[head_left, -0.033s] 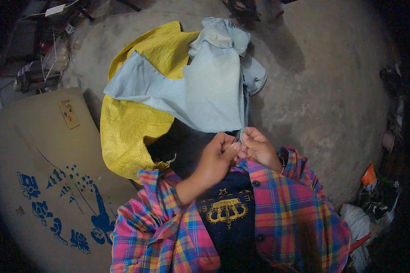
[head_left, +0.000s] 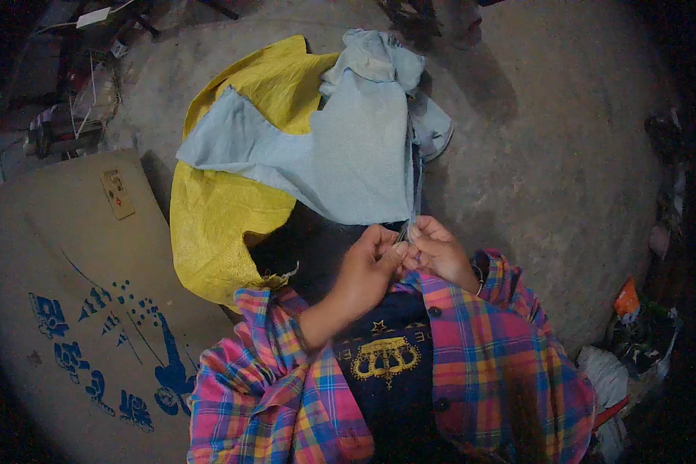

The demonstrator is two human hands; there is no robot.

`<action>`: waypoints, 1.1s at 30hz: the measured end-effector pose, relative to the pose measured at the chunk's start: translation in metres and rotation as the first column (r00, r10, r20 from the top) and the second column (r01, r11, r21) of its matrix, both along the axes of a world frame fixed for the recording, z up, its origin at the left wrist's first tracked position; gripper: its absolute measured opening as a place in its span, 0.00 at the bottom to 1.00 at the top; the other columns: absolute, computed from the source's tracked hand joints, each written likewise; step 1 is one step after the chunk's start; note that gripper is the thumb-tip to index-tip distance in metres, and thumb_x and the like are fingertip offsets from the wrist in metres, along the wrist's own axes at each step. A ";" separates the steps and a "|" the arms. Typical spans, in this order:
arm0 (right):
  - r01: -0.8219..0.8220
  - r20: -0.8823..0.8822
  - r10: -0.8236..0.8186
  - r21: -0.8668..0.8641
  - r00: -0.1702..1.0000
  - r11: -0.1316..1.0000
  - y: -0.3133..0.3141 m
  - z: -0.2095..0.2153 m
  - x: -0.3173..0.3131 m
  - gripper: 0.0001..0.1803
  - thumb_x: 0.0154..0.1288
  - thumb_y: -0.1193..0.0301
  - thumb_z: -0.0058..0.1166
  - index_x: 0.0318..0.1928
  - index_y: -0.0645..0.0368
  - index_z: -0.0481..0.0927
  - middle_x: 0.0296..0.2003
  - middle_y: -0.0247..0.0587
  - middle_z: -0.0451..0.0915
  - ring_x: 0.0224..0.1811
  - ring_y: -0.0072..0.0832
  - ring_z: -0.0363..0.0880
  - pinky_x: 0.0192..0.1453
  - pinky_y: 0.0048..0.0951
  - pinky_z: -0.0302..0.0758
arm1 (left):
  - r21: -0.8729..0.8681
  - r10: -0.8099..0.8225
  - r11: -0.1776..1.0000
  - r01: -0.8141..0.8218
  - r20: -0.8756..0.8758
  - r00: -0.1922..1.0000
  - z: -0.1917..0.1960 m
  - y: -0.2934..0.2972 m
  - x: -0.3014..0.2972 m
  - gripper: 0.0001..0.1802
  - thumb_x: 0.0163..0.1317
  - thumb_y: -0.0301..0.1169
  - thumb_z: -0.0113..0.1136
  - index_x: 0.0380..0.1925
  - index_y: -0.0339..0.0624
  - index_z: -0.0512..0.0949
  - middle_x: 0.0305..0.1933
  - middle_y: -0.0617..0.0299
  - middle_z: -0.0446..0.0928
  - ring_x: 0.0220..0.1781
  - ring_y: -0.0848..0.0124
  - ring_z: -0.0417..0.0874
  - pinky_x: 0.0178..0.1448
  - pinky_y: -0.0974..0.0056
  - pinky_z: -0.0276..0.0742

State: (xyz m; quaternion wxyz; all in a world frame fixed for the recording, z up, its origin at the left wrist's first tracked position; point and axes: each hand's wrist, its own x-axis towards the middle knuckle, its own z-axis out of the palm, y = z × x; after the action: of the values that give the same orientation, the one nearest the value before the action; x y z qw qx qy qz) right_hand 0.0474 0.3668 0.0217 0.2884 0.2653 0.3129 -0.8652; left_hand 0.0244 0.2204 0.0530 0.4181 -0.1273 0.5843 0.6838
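A piece of light-blue denim cloth (head_left: 361, 155) lies spread in front of me, its lower right corner drawn toward my body. My right hand (head_left: 442, 251) pinches the frayed edge at that corner. Close against it, my left hand (head_left: 367, 263) is closed, thumb pressed to the fingers. Between the hands shows a small, thin, greyish bit, too small to name; it could be thread or metal. Under the denim is a yellow woven sack (head_left: 224, 224), its lower end frayed near my left wrist. More denim is bunched at the far end (head_left: 375, 58).
On my left is a beige mat (head_left: 23, 232) with blue printed figures, bearing a small card (head_left: 117, 195). Grey concrete floor (head_left: 549, 178) stretches to the right. Bags and scraps (head_left: 634, 332) lie at the lower right. Dark clutter (head_left: 62, 127) stands at the far left.
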 end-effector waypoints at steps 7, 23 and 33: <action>0.068 -0.036 -0.071 -0.093 0.997 0.993 0.001 0.006 0.000 0.08 0.60 0.72 0.39 0.40 0.60 0.62 0.25 0.39 0.68 0.21 0.25 0.66 0.28 0.30 0.69 | 0.008 0.000 1.000 0.000 -0.001 1.000 0.012 -0.003 -0.003 0.08 0.53 0.27 0.51 0.31 0.37 0.66 0.27 0.63 0.71 0.29 0.77 0.71 0.34 0.73 0.68; -0.299 0.114 0.276 0.365 0.954 0.882 0.016 0.011 -0.062 0.08 0.57 0.69 0.44 0.30 0.61 0.65 0.23 0.39 0.69 0.22 0.24 0.71 0.23 0.24 0.70 | -0.757 -0.193 0.612 -0.230 -0.425 0.884 -0.100 -0.070 -0.066 0.26 0.45 0.43 0.55 0.38 0.31 0.69 0.32 0.42 0.71 0.37 0.49 0.72 0.40 0.56 0.67; 0.121 -0.010 -0.121 0.083 0.993 0.989 0.023 0.015 -0.045 0.09 0.55 0.75 0.42 0.38 0.61 0.64 0.32 0.40 0.71 0.31 0.27 0.71 0.35 0.30 0.71 | -0.604 -0.027 0.796 -0.022 -0.072 0.997 -0.114 -0.060 -0.075 0.19 0.53 0.40 0.47 0.32 0.30 0.70 0.28 0.51 0.72 0.26 0.62 0.74 0.29 0.61 0.68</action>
State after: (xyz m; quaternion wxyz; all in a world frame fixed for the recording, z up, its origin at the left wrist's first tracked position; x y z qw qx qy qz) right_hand 0.0028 0.3902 0.0362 0.2233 0.2934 0.3326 -0.8680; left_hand -0.0501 0.1600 -0.0612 0.3338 -0.2270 0.7877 0.4655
